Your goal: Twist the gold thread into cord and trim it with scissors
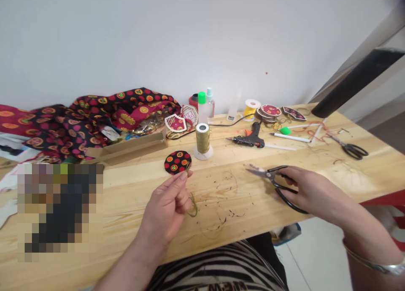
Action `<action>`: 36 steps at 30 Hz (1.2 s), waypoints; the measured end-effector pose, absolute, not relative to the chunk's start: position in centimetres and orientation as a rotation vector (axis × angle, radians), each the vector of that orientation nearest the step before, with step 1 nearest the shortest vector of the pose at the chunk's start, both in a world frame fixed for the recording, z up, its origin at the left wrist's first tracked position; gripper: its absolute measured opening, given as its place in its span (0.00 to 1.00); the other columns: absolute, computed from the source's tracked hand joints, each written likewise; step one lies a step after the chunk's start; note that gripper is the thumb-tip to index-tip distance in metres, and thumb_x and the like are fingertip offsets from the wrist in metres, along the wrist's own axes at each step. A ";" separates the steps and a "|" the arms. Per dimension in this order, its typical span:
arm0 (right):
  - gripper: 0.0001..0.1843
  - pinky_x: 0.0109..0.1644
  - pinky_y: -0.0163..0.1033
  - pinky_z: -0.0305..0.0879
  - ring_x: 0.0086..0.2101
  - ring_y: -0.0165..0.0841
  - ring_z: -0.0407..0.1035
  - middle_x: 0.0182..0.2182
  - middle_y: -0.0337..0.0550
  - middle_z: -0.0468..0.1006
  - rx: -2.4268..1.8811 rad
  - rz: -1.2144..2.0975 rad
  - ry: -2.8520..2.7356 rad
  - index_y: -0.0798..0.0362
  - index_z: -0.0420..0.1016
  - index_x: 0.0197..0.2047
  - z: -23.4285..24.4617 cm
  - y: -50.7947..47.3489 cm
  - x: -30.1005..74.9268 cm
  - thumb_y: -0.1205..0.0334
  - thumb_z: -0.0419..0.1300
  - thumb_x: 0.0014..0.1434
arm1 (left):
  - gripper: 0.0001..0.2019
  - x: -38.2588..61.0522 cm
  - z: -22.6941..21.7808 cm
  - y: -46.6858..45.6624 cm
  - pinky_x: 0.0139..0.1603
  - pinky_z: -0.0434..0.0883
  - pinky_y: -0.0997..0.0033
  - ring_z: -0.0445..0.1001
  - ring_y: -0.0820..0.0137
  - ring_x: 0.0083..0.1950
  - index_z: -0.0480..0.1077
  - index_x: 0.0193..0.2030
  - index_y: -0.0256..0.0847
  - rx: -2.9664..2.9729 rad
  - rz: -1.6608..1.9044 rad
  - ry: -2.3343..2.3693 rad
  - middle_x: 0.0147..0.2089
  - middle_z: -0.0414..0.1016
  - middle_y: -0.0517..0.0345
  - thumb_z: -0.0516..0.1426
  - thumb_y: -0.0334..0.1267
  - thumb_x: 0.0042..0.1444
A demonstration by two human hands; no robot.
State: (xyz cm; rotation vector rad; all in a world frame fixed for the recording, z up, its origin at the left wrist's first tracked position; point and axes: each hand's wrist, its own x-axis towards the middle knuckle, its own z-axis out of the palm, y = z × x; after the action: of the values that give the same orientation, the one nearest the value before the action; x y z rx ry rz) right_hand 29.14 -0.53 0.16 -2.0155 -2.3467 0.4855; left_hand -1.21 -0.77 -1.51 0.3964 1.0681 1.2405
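My left hand (171, 202) is closed in a pinch on olive-green thread (193, 206). A loop of it hangs below the fingers, and a short end sticks up past the fingertips. Just beyond them is a round black fabric piece (177, 162) with red and orange motifs; whether the thread is joined to it I cannot tell. My right hand (303, 187) grips black-handled scissors (270, 174), fingers in the handle loops, blades pointing left above the table. Behind the left hand stands a spool of olive thread (203, 140) on a white base.
Dark scraps litter the wooden table (221, 223). Further back lie a glue gun (249, 137), a second pair of scissors (354, 151), a white pen (291, 137), a yellow spool (252, 107) and bottles (202, 107). Patterned cloth (79, 122) and a cardboard tray (136, 149) lie left.
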 end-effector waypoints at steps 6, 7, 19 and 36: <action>0.15 0.31 0.40 0.63 0.32 0.42 0.72 0.35 0.50 0.77 -2.223 0.247 -2.320 0.55 0.72 0.42 -1.0 0.7 31.4 0.56 0.53 0.56 | 0.07 -1.7 -1.2 -0.9 0.16 0.46 0.81 0.41 0.82 0.17 0.75 0.34 0.34 0.429 1.266 1.073 0.15 0.44 0.75 0.64 0.34 0.47; 0.15 0.31 0.41 0.63 0.32 0.42 0.72 0.34 0.51 0.77 -2.241 0.202 -2.324 0.56 0.73 0.41 -1.0 0.7 31.5 0.56 0.53 0.56 | 0.07 -1.8 -1.1 -0.9 0.16 0.46 0.81 0.41 0.82 0.17 0.75 0.34 0.34 0.435 1.272 1.081 0.15 0.44 0.75 0.64 0.34 0.47; 0.12 0.48 0.43 0.64 0.45 0.37 0.62 0.43 0.45 0.72 -1.129 0.622 -2.479 0.51 0.72 0.45 0.7 -1.3 19.7 0.71 0.56 0.58 | 0.07 -1.3 -1.0 -1.1 0.16 0.46 0.81 0.41 0.82 0.17 0.75 0.33 0.34 0.460 1.235 1.106 0.15 0.44 0.74 0.64 0.35 0.48; 0.08 0.34 0.35 0.63 0.28 0.29 0.66 0.25 0.37 0.70 -1.323 1.039 -1.854 0.53 0.66 0.31 -0.6 1.2 17.1 0.65 0.52 0.62 | 0.13 -1.3 -1.3 -1.5 0.16 0.46 0.81 0.41 0.83 0.17 0.75 0.35 0.33 0.420 1.223 1.123 0.13 0.45 0.76 0.65 0.40 0.46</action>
State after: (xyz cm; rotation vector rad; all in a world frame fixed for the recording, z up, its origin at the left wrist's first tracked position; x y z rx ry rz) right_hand 17.13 1.15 -0.58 -1.3234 -1.8542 1.0395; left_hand -1.31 -1.46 -1.27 0.4199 1.1229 1.2226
